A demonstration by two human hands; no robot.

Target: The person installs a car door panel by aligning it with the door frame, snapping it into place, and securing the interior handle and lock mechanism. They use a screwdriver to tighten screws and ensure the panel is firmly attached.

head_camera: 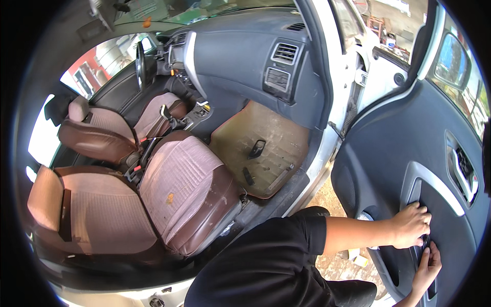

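Both of my hands are at the armrest of an open front car door, whose dark panel (368, 169) fills the right side. My left hand (412, 226) reaches across with fingers curled down over a small black part (425, 241), probably the door's switch piece. From below, my right hand (431, 261) pinches the lower end of that part between thumb and fingers. The fingers hide most of it, so whether it is seated or loose cannot be seen. A silver curved pull-handle trim (441, 188) lies just above my left hand.
The inner door handle (462, 176) sits in a recess whose surround looks uncovered. On the dirty floor mat (276, 126) lie a black bezel (257, 149) and a black strip (248, 176). The passenger seat (184, 180) is reclined. Yellow-and-white pieces (358, 259) lie on the ground below.
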